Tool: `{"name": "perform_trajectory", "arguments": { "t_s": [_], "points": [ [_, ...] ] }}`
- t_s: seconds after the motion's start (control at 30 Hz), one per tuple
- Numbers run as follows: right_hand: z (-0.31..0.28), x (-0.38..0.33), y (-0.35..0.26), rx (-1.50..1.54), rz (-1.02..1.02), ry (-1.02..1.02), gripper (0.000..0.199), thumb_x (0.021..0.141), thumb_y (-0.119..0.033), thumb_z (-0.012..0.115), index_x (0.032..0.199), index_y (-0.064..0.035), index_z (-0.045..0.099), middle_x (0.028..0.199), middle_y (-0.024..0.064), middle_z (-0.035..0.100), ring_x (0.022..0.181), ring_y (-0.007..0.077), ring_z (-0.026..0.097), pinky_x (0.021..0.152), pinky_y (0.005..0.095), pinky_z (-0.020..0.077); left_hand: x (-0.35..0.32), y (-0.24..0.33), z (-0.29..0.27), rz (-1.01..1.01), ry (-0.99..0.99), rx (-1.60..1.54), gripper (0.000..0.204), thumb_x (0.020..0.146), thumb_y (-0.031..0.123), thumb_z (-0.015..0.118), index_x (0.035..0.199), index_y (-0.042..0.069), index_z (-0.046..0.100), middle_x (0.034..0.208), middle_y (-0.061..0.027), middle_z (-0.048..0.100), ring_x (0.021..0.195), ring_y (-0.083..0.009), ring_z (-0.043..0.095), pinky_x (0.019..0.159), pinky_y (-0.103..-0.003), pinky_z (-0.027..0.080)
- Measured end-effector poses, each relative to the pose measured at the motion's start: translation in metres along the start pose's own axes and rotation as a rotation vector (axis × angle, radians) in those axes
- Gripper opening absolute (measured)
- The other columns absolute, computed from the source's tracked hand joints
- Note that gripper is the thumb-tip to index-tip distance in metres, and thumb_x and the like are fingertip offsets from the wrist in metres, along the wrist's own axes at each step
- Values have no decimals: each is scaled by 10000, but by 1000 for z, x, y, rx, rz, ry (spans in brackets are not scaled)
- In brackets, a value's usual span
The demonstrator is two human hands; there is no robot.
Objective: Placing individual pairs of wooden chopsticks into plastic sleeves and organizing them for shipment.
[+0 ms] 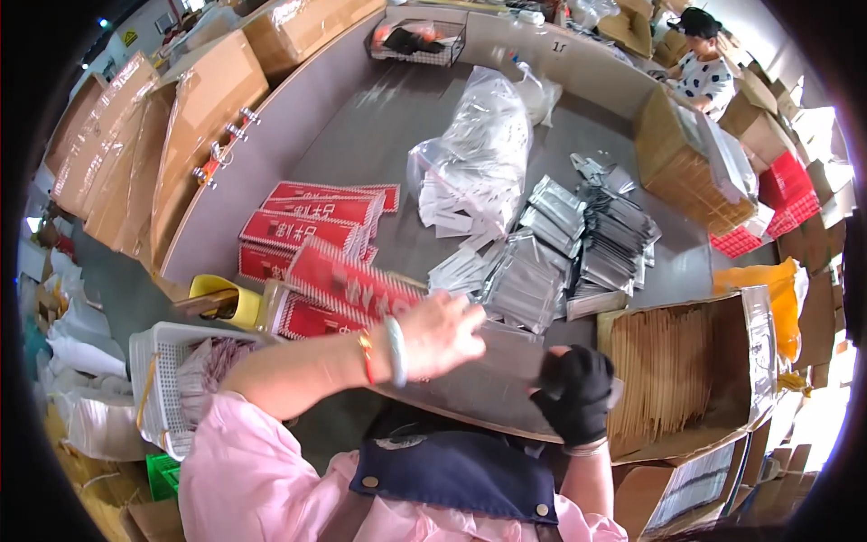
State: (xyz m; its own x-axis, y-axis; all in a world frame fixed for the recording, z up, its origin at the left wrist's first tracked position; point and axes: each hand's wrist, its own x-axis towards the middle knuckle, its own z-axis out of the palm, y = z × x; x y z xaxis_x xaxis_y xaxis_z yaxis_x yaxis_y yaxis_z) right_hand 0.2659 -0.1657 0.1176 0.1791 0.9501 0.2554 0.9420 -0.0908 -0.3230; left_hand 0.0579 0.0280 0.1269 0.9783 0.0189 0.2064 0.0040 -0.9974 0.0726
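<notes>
Cardboard boxes (212, 117) crowd round this walled gray table (343, 144), one co-worker (709, 77) at the far right. Two hands: bare left hand (438, 339) has its fingers spread loosely over the near end of the red packets (348, 282); black-gloved right hand (573, 393) has curled fingers at the table's front edge, can't tell if they grip anything. Red packets overlap, roughly seven; silver packets (524, 280), dozens, mid-table. Containers: one clear bag (492, 126) of white slips, one wire basket (433, 56) with dark and orange stuff, one yellow tub (244, 309), one white basket (153, 379) of purplish bundles, one open carton (736, 361) packed with tan strips (664, 375).
</notes>
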Motion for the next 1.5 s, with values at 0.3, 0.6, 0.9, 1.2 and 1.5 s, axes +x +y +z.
{"name": "perform_trajectory", "arguments": {
  "t_s": [0.3, 0.6, 0.9, 1.2, 1.5],
  "points": [
    [42, -20, 0, 28, 55, -79, 593, 566, -319, 855, 1051, -113, 581, 1007, 96, 587, 966, 326, 568, 837, 450, 422, -68, -13, 77, -674, 135, -300, 377, 627, 259, 824, 914, 52, 694, 1030, -143, 595, 968, -329, 568, 846, -446, 478],
    [53, -20, -8, 14, -1, -177, 586, 595, -392, 815, 1043, -104, 570, 982, 97, 576, 943, 315, 558, 846, 463, 392, -85, 39, 107, -911, 191, -195, 767, 550, 343, 879, 1212, 87, 590, 1238, -120, 521, 1176, -347, 452, 1014, -499, 339],
    [69, -9, -24, 35, -10, -325, 508, 644, -372, 806, 1014, -121, 565, 987, 99, 550, 963, 301, 546, 911, 467, 355, -102, 36, 124, -947, 370, -302, 863, 536, 358, 899, 1256, 32, 555, 1314, -166, 467, 1261, -408, 391, 1068, -551, 286],
    [71, -11, -22, 17, -7, -315, 524, 631, -407, 785, 1013, -103, 594, 959, 103, 580, 918, 315, 560, 849, 452, 377, -94, 47, 119, -1013, 316, -187, 951, 524, 403, 908, 1306, 28, 517, 1349, -158, 449, 1286, -421, 370, 1074, -569, 267],
    [84, -11, -23, 92, -6, -351, 488, 673, -419, 785, 992, -102, 595, 991, 100, 579, 967, 306, 556, 901, 463, 363, -99, 41, 119, -1009, 326, -333, 980, 529, 416, 909, 1326, 16, 503, 1381, -170, 444, 1322, -425, 347, 1096, -578, 239]
  ]
}}
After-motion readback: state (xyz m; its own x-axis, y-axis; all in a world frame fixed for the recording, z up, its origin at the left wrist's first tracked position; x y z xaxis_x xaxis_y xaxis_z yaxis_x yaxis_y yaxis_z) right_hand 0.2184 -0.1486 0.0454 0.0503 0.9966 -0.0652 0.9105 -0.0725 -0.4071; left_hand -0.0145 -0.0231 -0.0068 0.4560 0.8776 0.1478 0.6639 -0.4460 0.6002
